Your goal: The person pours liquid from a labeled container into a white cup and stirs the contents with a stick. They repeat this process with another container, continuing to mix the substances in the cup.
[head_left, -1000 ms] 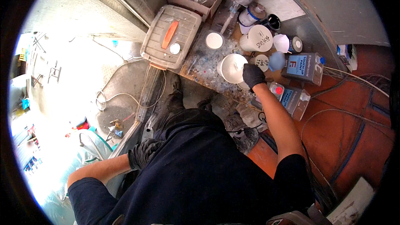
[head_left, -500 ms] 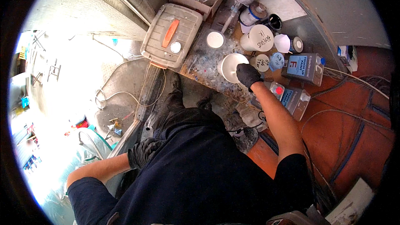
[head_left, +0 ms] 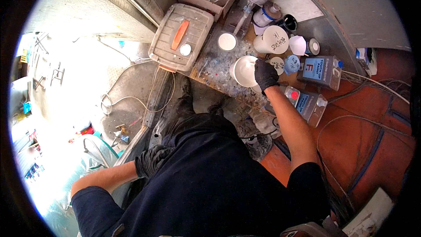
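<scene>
A white plastic bucket with white liquid in it stands near the bench's front edge. My right hand, in a black glove, is closed at the bucket's right rim. A pale, thin thing shows inside the bucket by the fingers; most of what I grip is hidden, and I cannot make out its kind. My left hand, also in a black glove, rests against my hip with its fingers curled in, and no object shows in it.
On the paint-spotted bench stand a lidded storage box with an orange handle, a round white lid, a white tub and several cups. Metal cans sit at the right. A hose curves over the floor.
My right hand has shifted a little to the right and away from me, from over the bucket's opening to its right rim. My left hand stays at my hip.
</scene>
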{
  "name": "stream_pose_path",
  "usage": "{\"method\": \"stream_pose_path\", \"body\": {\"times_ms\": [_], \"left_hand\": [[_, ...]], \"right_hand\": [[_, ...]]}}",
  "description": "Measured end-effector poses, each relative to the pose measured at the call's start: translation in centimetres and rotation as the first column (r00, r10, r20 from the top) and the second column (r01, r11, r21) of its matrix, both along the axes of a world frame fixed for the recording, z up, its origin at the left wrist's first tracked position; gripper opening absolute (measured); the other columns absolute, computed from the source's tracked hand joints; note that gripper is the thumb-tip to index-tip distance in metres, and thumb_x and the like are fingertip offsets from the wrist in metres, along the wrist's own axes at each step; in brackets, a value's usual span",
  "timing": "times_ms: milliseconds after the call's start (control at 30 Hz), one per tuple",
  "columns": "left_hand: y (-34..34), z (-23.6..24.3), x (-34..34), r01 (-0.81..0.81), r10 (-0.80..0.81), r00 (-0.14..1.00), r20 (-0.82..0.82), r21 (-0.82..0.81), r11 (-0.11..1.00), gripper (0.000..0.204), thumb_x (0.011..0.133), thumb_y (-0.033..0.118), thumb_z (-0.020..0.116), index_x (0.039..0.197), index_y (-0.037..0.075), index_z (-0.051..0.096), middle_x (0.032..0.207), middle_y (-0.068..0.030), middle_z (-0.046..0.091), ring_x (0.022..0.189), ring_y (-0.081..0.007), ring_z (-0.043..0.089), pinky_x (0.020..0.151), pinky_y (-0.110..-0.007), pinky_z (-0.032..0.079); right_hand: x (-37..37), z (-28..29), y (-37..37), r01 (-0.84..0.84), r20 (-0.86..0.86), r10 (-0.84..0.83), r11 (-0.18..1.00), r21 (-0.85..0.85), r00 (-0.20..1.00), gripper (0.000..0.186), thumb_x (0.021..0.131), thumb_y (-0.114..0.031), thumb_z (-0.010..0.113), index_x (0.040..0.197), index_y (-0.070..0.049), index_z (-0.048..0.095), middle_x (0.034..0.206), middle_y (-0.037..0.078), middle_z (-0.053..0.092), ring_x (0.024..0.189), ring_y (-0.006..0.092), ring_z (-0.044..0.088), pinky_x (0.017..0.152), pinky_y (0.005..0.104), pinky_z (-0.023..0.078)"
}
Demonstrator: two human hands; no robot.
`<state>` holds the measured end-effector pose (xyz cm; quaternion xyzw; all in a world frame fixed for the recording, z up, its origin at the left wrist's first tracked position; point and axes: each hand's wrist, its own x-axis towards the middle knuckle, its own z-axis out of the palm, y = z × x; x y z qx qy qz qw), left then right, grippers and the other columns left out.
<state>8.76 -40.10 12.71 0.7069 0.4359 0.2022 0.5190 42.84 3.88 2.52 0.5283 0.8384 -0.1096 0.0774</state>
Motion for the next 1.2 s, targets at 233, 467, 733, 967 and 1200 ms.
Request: {"method": "stream_pose_path", "body": {"times_ms": [233,467,733,967,1200], "left_hand": [[1.7,1.3,0.0,0.020,-0.010,0.999,-0.053,0.193,0.981,0.045,0.084,0.028,0.061,0.115,-0.005,0.059,0.106,-0.0241,0.064,0.089,-0.0373,0.062,0.082,-0.045,0.050],[0.4,0.0,-0.3,0.008,-0.006,1.000,-0.019,0.131,0.991,0.043,0.087,0.028,0.058,0.117,-0.003,0.056,0.107,-0.0223,0.062,0.092,-0.0378,0.060,0.085,-0.044,0.049],[0.6,0.8,-0.3,0.045,-0.044,0.998,-0.050,0.030,0.999,0.045,0.097,0.032,0.041,0.131,0.003,0.046,0.115,-0.0187,0.054,0.100,-0.0347,0.055,0.088,-0.044,0.045],[0.7,1.7,-0.1,-0.039,0.039,0.998,-0.054,0.008,0.999,0.046,0.099,0.035,0.037,0.133,0.005,0.048,0.113,-0.0193,0.056,0.101,-0.0354,0.056,0.089,-0.044,0.044],[-0.3,0.2,-0.2,0.000,-0.001,1.000,-0.024,-0.055,0.998,0.046,0.098,0.035,0.038,0.130,0.004,0.049,0.114,-0.0196,0.056,0.100,-0.0352,0.056,0.088,-0.045,0.044]], "right_hand": [[1.1,-1.3,0.1,-0.189,0.025,0.195,0.970,-0.151,0.981,0.018,0.084,-0.019,0.053,0.086,-0.006,0.066,0.085,0.020,0.067,0.081,0.0388,0.066,0.072,0.0497,0.053],[1.9,-0.8,-0.2,-0.158,0.065,0.164,0.984,-0.083,0.984,0.019,0.084,-0.021,0.053,0.082,-0.007,0.065,0.081,0.018,0.067,0.076,0.0363,0.066,0.070,0.0499,0.052],[0.5,0.0,-0.3,-0.082,0.030,0.082,0.997,0.008,0.996,0.023,0.087,-0.025,0.051,0.081,-0.007,0.065,0.081,0.020,0.067,0.076,0.0374,0.066,0.068,0.0501,0.052],[1.4,-0.2,-1.7,-0.191,-0.026,0.189,0.969,-0.157,0.982,0.017,0.084,-0.019,0.054,0.087,-0.008,0.066,0.082,0.019,0.068,0.077,0.0379,0.067,0.068,0.0487,0.054],[1.1,-0.3,-2.0,-0.153,0.097,0.169,0.977,-0.147,0.981,0.019,0.083,-0.022,0.054,0.091,-0.009,0.066,0.082,0.019,0.068,0.076,0.0368,0.067,0.068,0.0486,0.053]]}}
